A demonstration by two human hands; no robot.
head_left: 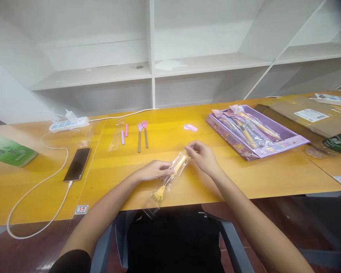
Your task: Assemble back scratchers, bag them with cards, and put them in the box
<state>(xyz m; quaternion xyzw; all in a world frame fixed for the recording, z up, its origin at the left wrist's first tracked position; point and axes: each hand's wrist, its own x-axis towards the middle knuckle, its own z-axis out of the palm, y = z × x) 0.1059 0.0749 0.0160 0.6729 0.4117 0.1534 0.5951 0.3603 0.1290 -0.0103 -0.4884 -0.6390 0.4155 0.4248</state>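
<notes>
A yellow back scratcher (159, 193) with a metal shaft lies slantwise in a clear plastic bag (177, 171), its claw end towards me near the table's front edge. My left hand (157, 170) is closed on the bagged scratcher around its middle. At the far end of the bag, my right hand (200, 154) has its fingers pinched together on the plastic. Beyond my hands lie a purple claw head on a metal rod (139, 136) and a pink one (146, 132). Left of these are a purple handle (122, 137) and a pink handle (126, 130).
A purple display box (284, 149) with several bagged scratchers stands at the right, beside a cardboard box (298, 113). Small pink cards (191, 127) lie at the back. On the left are a charging phone (77, 164), a power strip (69, 124) and a green carton (11, 149).
</notes>
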